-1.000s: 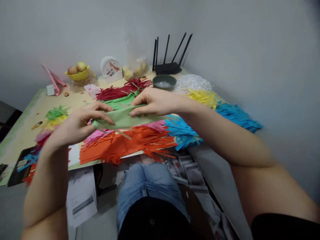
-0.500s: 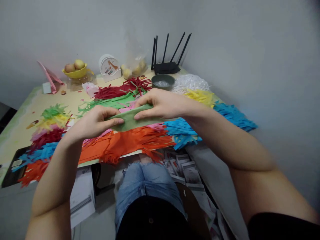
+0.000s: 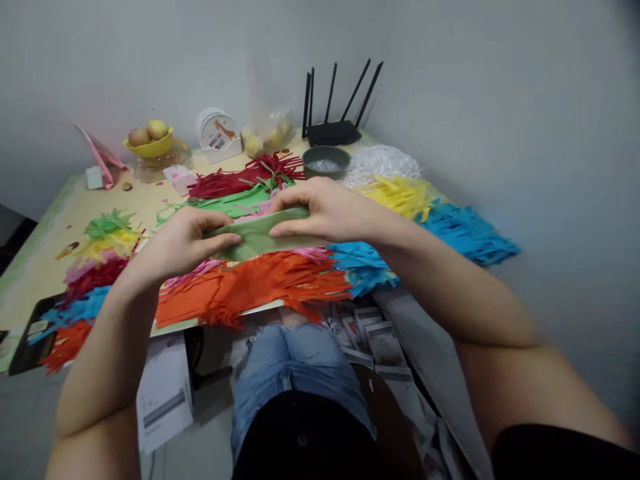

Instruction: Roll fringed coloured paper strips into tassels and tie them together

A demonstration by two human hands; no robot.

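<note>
Pale green strip (image 3: 255,238), just beyond the orange fringe (image 3: 245,281); fingers of left hand (image 3: 187,241) and right hand (image 3: 323,210) clamped on it, covering its ends. Beyond the orange fringe: pink fringe (image 3: 314,253), mostly hidden; clear bag (image 3: 278,131), contents indistinct.

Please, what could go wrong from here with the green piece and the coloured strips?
The pale green piece is gripped by the left hand and right hand; an uneven pull might crease or tear it.
Some orange strips hang past the near edge of the table, so they could be brushed off.
Their ends lie against blue strips and might tangle.
</note>
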